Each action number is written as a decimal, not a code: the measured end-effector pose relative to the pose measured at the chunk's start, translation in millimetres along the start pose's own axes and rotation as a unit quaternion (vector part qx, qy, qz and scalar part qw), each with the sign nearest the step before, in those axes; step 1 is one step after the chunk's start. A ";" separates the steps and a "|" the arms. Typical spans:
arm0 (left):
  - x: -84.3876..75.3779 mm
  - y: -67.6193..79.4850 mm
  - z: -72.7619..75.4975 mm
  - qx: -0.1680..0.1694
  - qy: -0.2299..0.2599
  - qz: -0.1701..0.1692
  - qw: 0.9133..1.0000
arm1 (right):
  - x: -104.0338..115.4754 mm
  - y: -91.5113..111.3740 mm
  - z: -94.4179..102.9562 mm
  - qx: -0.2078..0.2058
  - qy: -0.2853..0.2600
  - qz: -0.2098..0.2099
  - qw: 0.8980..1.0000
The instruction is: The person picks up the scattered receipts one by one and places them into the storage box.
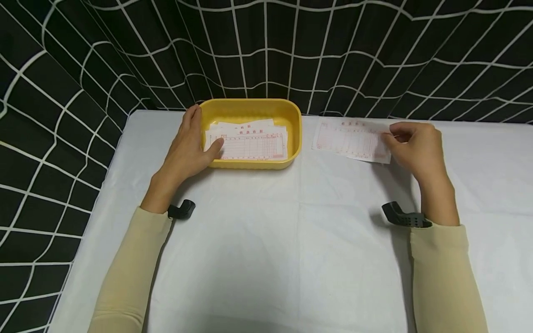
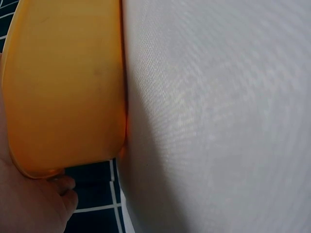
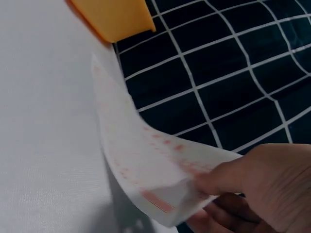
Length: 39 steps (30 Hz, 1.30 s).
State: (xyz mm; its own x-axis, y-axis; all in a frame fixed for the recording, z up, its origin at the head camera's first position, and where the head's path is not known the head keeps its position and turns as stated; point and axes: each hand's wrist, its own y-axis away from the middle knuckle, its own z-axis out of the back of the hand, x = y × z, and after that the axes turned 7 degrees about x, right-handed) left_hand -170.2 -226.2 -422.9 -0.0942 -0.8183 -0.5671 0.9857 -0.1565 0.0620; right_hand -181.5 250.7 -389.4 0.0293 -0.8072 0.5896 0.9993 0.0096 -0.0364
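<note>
A yellow plastic tray [image 1: 294, 134] stands at the table's back edge, with printed receipt slips [image 1: 254, 145] piled inside. My left hand [image 1: 189, 148] grips its left end, the thumb reaching over the rim onto the slips and the fingers along the outer side. In the left wrist view, the tray's wall [image 2: 68, 87] fills the upper left, fingers bent round its end. To the right of the tray, my right hand [image 1: 418, 148] pinches the right end of another receipt slip [image 1: 350, 138] between thumb and fingers. That slip bends upward toward the hand in the right wrist view.
A white cloth [image 1: 250, 249] covers the table. Behind it and along the left side hangs a black curtain with a white grid [image 1: 266, 46]. Each wrist wears a black camera mount, one at the left cuff [image 1: 182, 210] and one at the right [image 1: 404, 216].
</note>
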 end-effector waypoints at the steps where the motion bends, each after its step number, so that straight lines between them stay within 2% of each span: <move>1: 0.3 0.3 -1.3 -0.002 0.002 -0.002 1.000 | 0.0 1.7 1.5 0.011 0.004 0.001 1.000; 6: 1.5 5.4 -8.9 0.001 0.012 0.002 1.000 | 1.3 9.2 6.6 0.025 -0.006 -0.016 1.000; 11: 5.0 10.0 -11.4 0.002 0.010 0.006 1.000 | 13.4 10.5 9.4 0.011 -0.090 -0.015 0.996; 15: 7.3 9.8 -9.2 -0.005 0.003 0.004 1.000 | 28.6 8.0 9.8 -0.027 -0.146 -0.016 0.989; 18: 7.2 7.9 -8.1 -0.004 0.005 0.000 1.000 | 39.3 6.5 12.2 -0.056 -0.191 -0.028 0.980; 19: 7.3 7.4 -7.8 -0.004 0.005 -0.002 1.000 | 42.6 5.9 12.6 -0.058 -0.224 -0.028 0.972; 22: 7.8 6.1 -6.7 -0.003 0.000 -0.003 1.000 | 53.9 3.4 11.2 -0.034 -0.301 -0.017 0.953; 24: 8.0 5.5 -5.6 -0.004 -0.004 -0.002 1.000 | 62.5 0.5 6.0 -0.004 -0.321 -0.005 0.947; 25: 7.9 5.0 -5.0 -0.004 -0.005 -0.002 1.000 | 67.0 -1.3 2.2 0.011 -0.323 0.001 0.946; 27: 7.3 3.8 -4.2 -0.004 -0.003 -0.003 1.000 | 76.4 -5.3 -6.3 0.037 -0.289 0.010 0.957; 32: 4.7 1.2 -3.5 0.001 -0.001 0.000 1.000 | 96.6 -15.4 -28.6 0.094 -0.246 0.022 0.964; 39: 1.8 -0.8 -1.8 0.000 0.000 -0.007 1.000 | 123.6 -26.8 -48.9 0.127 -0.204 0.040 0.970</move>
State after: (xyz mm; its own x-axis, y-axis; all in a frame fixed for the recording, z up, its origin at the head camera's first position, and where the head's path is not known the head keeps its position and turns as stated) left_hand -170.9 -226.5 -425.5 -0.1080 -0.8163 -0.5674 0.9842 -0.1683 0.0549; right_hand -205.9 121.8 -355.0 0.0613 -0.4970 0.8656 0.9658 0.2484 0.0743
